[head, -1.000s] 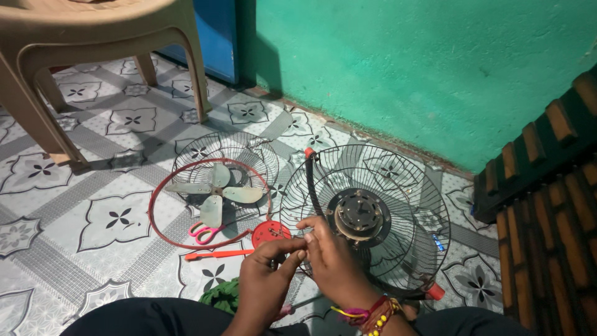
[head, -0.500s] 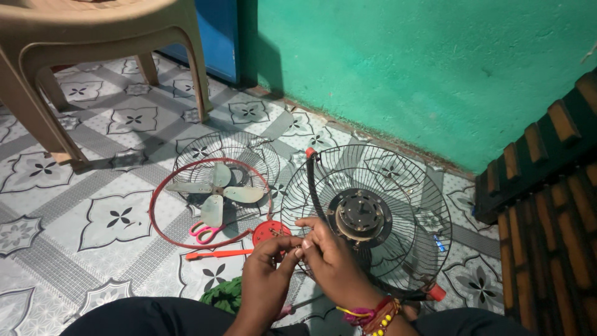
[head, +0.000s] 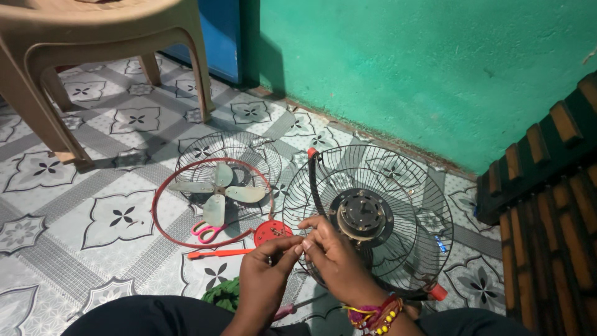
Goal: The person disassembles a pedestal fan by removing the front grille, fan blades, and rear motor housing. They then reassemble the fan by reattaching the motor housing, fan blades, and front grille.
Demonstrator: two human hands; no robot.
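Note:
My left hand (head: 266, 269) and my right hand (head: 331, 252) meet fingertip to fingertip just left of a black wire fan guard (head: 398, 186) lying on the floor with the motor hub (head: 362, 213) in its middle. They pinch something very small between them; what it is cannot be told. A round red cap (head: 270, 231) lies right beside my left hand's fingers. A black curved band (head: 314, 180) with a red end rises along the guard's left edge.
A second wire guard (head: 245, 146) with a red ring (head: 163, 198) and pale fan blades (head: 217, 193) lies to the left. Pink-handled scissors (head: 205, 231) and an orange tool (head: 219, 253) lie near it. A plastic chair (head: 106, 37) stands at back left. A green wall and wooden furniture (head: 553, 205) close the right.
Both hands have shifted slightly at the guard's left edge, fingers still working together. Nothing else on the floor has moved.

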